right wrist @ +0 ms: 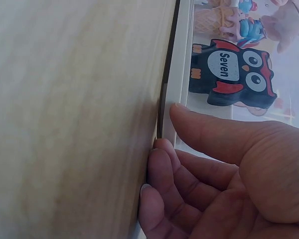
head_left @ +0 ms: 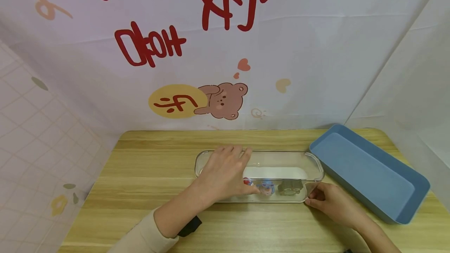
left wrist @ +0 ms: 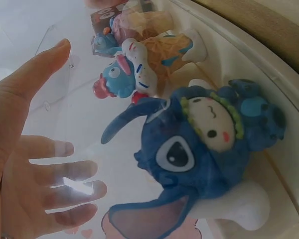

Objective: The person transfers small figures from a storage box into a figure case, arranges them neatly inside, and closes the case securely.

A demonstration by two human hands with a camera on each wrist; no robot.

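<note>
A clear display case cover (head_left: 281,160) stands on a white base (right wrist: 182,74) at the middle of the table. My left hand (head_left: 221,171) spans the cover from above, thumb on the front side and fingers over the back. Through the clear wall in the left wrist view are a blue big-eared figurine (left wrist: 189,159) and an ice-cream-cone figurine (left wrist: 159,59). An owl figurine (right wrist: 234,74) marked "Seven" stands at the right end. With its thumb on the rim and fingertips low at the edge, my right hand (head_left: 334,204) pinches the base's front right corner.
A shallow blue tray (head_left: 372,171) lies slantwise at the right, close to the case's end. The wood-grain table (head_left: 140,179) has its back edge against a printed white cloth (head_left: 309,50).
</note>
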